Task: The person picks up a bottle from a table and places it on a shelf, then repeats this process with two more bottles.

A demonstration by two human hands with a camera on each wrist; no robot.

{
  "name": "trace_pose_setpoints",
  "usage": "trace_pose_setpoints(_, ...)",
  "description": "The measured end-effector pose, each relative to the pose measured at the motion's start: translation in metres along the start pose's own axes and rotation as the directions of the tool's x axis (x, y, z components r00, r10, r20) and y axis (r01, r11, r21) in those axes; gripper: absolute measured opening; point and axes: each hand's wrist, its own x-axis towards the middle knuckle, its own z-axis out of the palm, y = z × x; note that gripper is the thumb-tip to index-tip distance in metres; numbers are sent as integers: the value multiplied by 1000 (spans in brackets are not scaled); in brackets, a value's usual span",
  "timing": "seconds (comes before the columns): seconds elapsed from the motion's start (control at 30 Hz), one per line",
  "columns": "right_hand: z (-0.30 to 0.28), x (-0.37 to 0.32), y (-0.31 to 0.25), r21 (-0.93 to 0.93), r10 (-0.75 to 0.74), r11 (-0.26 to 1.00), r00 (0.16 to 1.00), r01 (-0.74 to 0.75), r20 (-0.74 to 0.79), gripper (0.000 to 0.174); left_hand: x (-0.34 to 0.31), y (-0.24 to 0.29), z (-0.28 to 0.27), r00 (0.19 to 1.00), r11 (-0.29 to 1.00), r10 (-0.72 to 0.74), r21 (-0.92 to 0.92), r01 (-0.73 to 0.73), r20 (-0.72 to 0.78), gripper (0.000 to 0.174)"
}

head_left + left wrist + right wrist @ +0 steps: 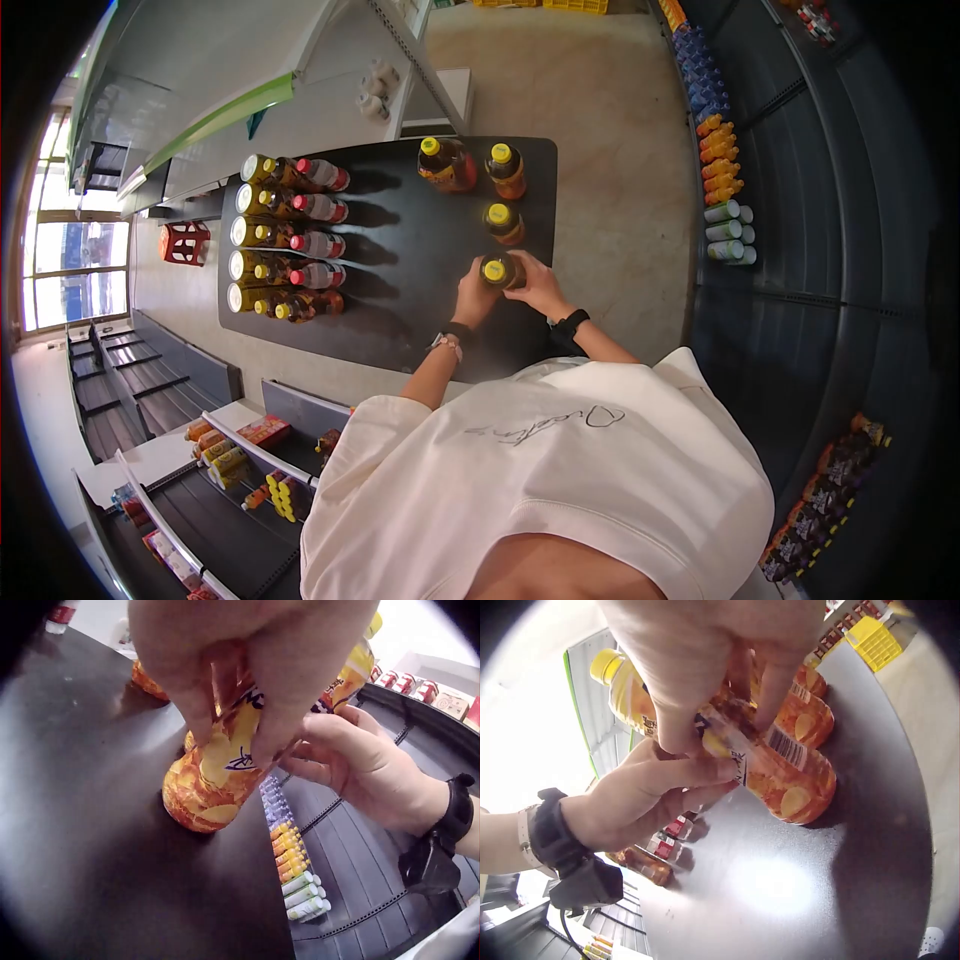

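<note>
Both hands hold one yellow-capped drink bottle (496, 271) near the table's front right part. My left hand (477, 295) grips its left side, and my right hand (541, 287) grips the other. In the left wrist view, the bottle's orange-and-yellow label (206, 787) shows below the fingers, its base at the dark tabletop. The right wrist view shows the left hand's (641, 791) thumb and fingers around the label, with part of the bottle hidden by the right hand. Just beyond stand two similar bottles (505, 223) in line, with more bottles (447, 165) beside the farther one.
The dark table (420, 270) has several rows on its left: yellow-topped cans (244, 232), yellow-capped bottles, and red-capped bottles (318, 209). Dark shelving (790, 220) with drinks stands to the right. A white-grey rack (230, 70) is at the far left, and lower shelves (190, 490) at near left.
</note>
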Motion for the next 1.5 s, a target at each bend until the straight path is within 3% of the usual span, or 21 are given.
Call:
trace_pose_setpoints(0.2, 1, 0, 0, -61, -7, 998, 1000, 9, 24, 70, -2, -3, -4, 999, 1000, -6, -12, 6, 32, 54)
trace_pose_setpoints(0.27, 0, -2, -2, -51, 11, 999, 999, -9, 35, 67, -8, -11, 1, 998, 988, -66, -141, 65, -6, 60)
trace_pose_setpoints(0.4, -2, -27, 9, -106, 128, 987, 988, -120, 80, 58, -41, -75, 15, 991, 977, -129, -167, 132, 31, 63)
trace_pose_setpoints(0.47, -2, -53, 37, -197, 194, 966, 970, -164, 144, 55, -60, -130, 25, 961, 973, -181, -107, 206, 211, 54)
trace_pose_setpoints(0.5, -5, -67, 45, -280, 267, 938, 941, -204, 208, 52, -73, -130, 22, 962, 975, -166, -108, 192, 215, 54)
trace_pose_setpoints(0.57, -12, -102, 45, -279, 288, 933, 937, -228, 198, 46, -105, -125, 10, 954, 964, -243, 156, 217, 174, 39)
trace_pose_setpoints(0.63, -14, -145, 59, -205, 356, 927, 910, -315, 211, 41, -137, -124, 1, 969, 968, -203, 175, 178, 142, 35)
trace_pose_setpoints(0.7, -8, -193, 96, -371, 465, 851, 862, -372, 202, 35, -162, -133, -4, 982, 972, -160, 191, 138, 104, 32)
trace_pose_setpoints(0.77, -9, -247, 118, -405, 569, 792, 793, -458, 216, 34, -185, -154, -4, 979, 980, -190, 79, 185, 72, 34)
trace_pose_setpoints(0.83, -5, -297, 156, -567, 782, 577, 599, -587, 175, 38, -207, -163, -6, 982, 983, -179, 60, 176, 61, 36)
trace_pose_setpoints(0.87, -5, -316, 157, -562, 782, 574, 602, -596, 160, 38, -216, -166, -7, 972, 975, -222, 7, 222, 76, 38)
trace_pose_setpoints(0.93, -2, -350, 152, -505, 853, 489, 512, -711, 104, 37, -229, -166, -7, 961, 965, -252, -40, 257, 111, 40)
trace_pose_setpoints(0.97, 1, -363, 152, -496, 857, 480, 508, -724, 89, 37, -235, -166, -6, 940, 931, -315, -150, 333, 135, 44)
trace_pose_setpoints(1.03, 6, -387, 134, -277, 826, 547, 563, -790, 22, 37, -247, -165, -2, 912, 881, -363, -248, 403, 191, 47)
trace_pose_setpoints(1.13, 25, -416, 108, -212, 811, 552, 579, -806, -88, 38, -254, -172, 3, 897, 822, -360, -369, 434, 255, 52)
trace_pose_setpoints(1.2, 37, -443, 103, -112, 810, 571, 580, -813, -81, 40, -260, -176, 10, 924, 797, -336, -467, 383, 183, 53)
trace_pose_setpoints(1.23, 41, -462, 101, -96, 819, 558, 566, -824, -97, 40, -264, -174, 11, 922, 801, -327, -457, 386, 206, 53)
trace_pose_setpoints(1.3, 43, -491, 90, -157, 804, 570, 587, -806, -96, 35, -265, -164, 15, 944, 904, -318, -270, 330, 88, 55)
trace_pose_setpoints(1.37, 39, -518, 101, -137, 822, 550, 563, -824, -85, 34, -266, -163, 19, 953, 921, -295, -244, 304, 71, 56)
trace_pose_setpoints(1.43, 46, -561, 146, -38, 862, 482, 481, -875, -160, 34, -268, -161, 22, 952, 945, -306, -125, 303, -4, 56)
trace_pose_setpoints(1.5, 42, -581, 146, -57, 890, 399, 401, -915, -215, 33, -272, -171, 27, 949, 935, -315, -166, 315, 29, 57)
